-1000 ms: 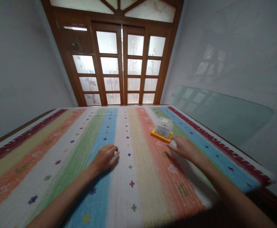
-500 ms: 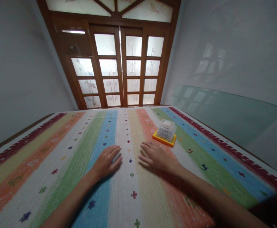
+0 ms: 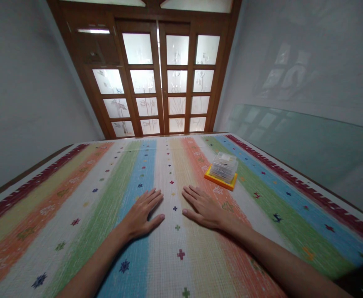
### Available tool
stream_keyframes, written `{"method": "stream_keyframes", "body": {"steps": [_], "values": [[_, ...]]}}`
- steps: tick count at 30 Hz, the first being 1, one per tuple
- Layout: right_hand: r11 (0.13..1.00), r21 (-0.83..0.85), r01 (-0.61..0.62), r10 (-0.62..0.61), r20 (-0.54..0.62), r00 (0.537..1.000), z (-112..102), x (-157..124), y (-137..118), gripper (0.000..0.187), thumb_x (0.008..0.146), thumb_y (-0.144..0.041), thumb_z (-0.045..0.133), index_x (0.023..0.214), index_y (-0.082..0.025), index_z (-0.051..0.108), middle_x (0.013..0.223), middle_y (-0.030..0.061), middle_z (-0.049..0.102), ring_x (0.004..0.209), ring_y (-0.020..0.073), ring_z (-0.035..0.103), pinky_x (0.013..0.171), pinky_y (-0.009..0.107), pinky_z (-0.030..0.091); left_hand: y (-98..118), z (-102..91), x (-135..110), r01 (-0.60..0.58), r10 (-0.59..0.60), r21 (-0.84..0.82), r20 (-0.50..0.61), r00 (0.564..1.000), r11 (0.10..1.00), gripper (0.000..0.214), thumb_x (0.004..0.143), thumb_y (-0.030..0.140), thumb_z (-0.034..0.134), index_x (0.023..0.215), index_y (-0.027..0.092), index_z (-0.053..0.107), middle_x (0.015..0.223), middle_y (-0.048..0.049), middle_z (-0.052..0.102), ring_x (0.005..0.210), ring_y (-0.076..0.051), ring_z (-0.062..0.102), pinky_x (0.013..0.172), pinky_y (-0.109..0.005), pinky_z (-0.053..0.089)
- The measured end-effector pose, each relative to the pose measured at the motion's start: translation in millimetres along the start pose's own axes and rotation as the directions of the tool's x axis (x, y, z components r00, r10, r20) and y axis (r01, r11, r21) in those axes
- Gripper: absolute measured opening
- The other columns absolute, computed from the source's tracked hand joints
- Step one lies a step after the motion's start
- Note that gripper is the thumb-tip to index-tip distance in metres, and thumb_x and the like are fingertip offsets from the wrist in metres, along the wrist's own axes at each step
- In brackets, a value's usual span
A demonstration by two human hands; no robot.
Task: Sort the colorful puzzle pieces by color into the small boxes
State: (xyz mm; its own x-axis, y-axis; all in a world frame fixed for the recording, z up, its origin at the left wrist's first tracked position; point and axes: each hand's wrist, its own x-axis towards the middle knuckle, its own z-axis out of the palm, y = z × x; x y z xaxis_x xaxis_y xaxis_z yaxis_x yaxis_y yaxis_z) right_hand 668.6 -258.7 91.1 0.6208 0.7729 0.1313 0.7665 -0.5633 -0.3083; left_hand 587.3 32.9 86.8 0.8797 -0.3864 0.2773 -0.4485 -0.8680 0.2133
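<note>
My left hand (image 3: pixel 142 215) lies palm down on the striped tablecloth (image 3: pixel 165 256), over the edge of a blue stripe, thumb spread away from the fingers. Across a narrow white band with small crosses, my right hand (image 3: pixel 204 208) also rests flat, on the pale yellow and orange stripes. Both hands hold nothing. Beyond the right hand, apart from it, stands a stack of clear plastic cases (image 3: pixel 223 167) on a yellow-orange tray (image 3: pixel 220 182). What the cases contain is too small to make out.
The table reaches to wooden doors (image 3: pixel 161 82) with frosted panes at the far end. A glass panel (image 3: pixel 293 145) leans by the right wall (image 3: pixel 318 54). On the left stands a plain grey wall (image 3: pixel 22 91).
My view has tipped slightly downward and come a little nearer. Both hands have settled flatter, and the left thumb is spread wider. The stack of cases stays on its tray.
</note>
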Motion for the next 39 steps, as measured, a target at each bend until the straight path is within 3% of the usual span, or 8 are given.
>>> {"method": "stream_keyframes", "body": {"steps": [10, 16, 22, 39], "values": [[1.0, 0.003, 0.002, -0.002, 0.035, 0.999, 1.6, 0.7, -2.5, 0.076, 0.101, -0.062, 0.041, 0.159, -0.014, 0.034, 0.165, 0.0172, 0.024, 0.154, 0.0352, 0.019, 0.125, 0.057, 0.017, -2.6, 6.4, 1.1, 0.012, -0.016, 0.033, 0.133, 0.991, 0.999, 0.068, 0.101, 0.059, 0.042, 0.159, 0.024, 0.033, 0.165, -0.0127, 0.027, 0.153, -0.034, 0.025, 0.122, -0.061, 0.024], [1.0, -0.005, -0.001, 0.001, 0.03, 1.0, 2.5, -0.1, -4.4, 0.076, 0.101, -0.064, 0.038, 0.159, -0.016, 0.035, 0.166, 0.0153, 0.024, 0.154, 0.0343, 0.018, 0.125, 0.056, 0.016, -0.3, 5.6, 1.2, -0.013, 0.006, 0.051, 0.136, 0.991, 0.999, 0.068, 0.102, 0.059, 0.042, 0.159, 0.025, 0.03, 0.165, -0.0112, 0.026, 0.154, -0.032, 0.025, 0.124, -0.059, 0.022], [0.999, -0.032, -0.01, 0.012, 0.038, 0.999, 1.2, 1.5, -6.3, 0.073, 0.103, -0.064, 0.032, 0.158, -0.018, 0.037, 0.166, 0.0132, 0.025, 0.155, 0.0328, 0.016, 0.125, 0.055, 0.015, 3.9, 2.1, 4.1, 0.033, -0.046, 0.066, 0.201, 0.978, 0.997, 0.072, 0.101, 0.064, 0.037, 0.159, 0.023, 0.03, 0.166, -0.0103, 0.025, 0.154, -0.031, 0.023, 0.125, -0.057, 0.021], [0.998, -0.058, -0.027, 0.03, 0.05, 0.998, -3.4, 3.5, -11.4, 0.07, 0.103, -0.059, 0.04, 0.158, -0.016, 0.037, 0.166, 0.0144, 0.025, 0.154, 0.0346, 0.018, 0.125, 0.056, 0.015, -3.1, 9.7, 0.9, -0.017, 0.006, 0.08, 0.132, 0.991, 0.997, 0.067, 0.103, 0.06, 0.036, 0.159, 0.024, 0.032, 0.165, -0.0101, 0.029, 0.154, -0.031, 0.026, 0.124, -0.058, 0.025]]}}
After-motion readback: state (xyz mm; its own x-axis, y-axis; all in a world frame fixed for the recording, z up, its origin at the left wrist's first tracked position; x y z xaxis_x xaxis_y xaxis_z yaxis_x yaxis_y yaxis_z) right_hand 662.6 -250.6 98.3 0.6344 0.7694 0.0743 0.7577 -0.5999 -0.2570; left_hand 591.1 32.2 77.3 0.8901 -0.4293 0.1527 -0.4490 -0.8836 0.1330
